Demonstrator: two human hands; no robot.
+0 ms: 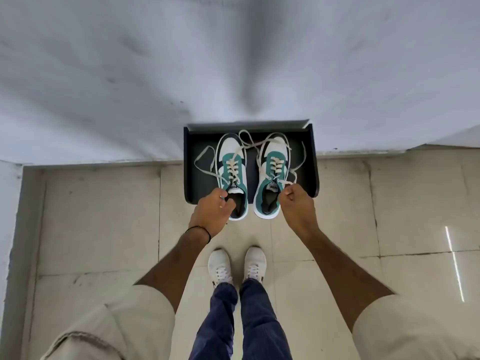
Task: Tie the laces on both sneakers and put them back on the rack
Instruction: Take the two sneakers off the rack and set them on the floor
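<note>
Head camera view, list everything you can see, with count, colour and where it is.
Sneakers: two, teal and white, side by side on the rack, heels toward the person.
Laces: cream, untied, trailing loose over the rack.
Rack: one, black, against the wall.
Wall: white, behind the rack.
Floor: beige tiles.
Left hand: gripping the heel opening of the left sneaker, black band at the wrist.
Right hand: closed at the collar of the right sneaker.
Feet: two white shoes, blue trousers, standing before the rack.
</note>
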